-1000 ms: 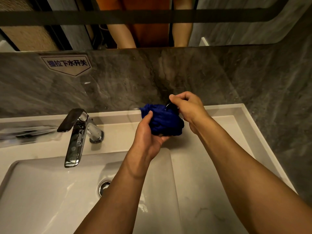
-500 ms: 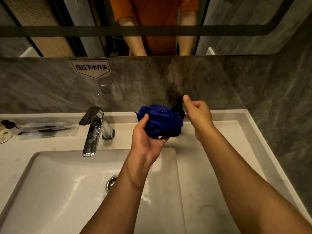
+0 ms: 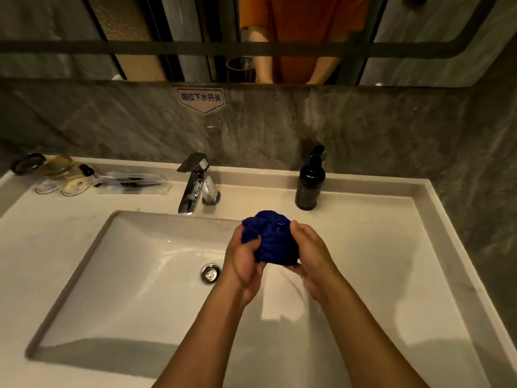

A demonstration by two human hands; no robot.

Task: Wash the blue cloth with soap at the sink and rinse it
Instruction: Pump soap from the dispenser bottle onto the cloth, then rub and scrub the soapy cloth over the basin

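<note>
The blue cloth (image 3: 272, 238) is bunched into a ball, with a small wet glint on top. My left hand (image 3: 242, 260) grips its left side and my right hand (image 3: 310, 250) cups its right side. Both hold it above the right edge of the white sink basin (image 3: 134, 275). A dark soap pump bottle (image 3: 310, 182) stands upright on the counter behind the cloth, apart from my hands. The chrome faucet (image 3: 195, 183) is at the back of the basin with no water running. The drain (image 3: 210, 273) sits just left of my left hand.
Small toiletries and clear wrapped packets (image 3: 84, 179) lie on the white counter (image 3: 377, 247) at the back left. A grey stone wall with a sign (image 3: 200, 98) and a mirror rise behind. The counter's raised rim runs along the right.
My right hand has left the soap pump and come onto the cloth. Both hands and the cloth have drawn back from the bottle toward the basin. The view has tilted and widened.
</note>
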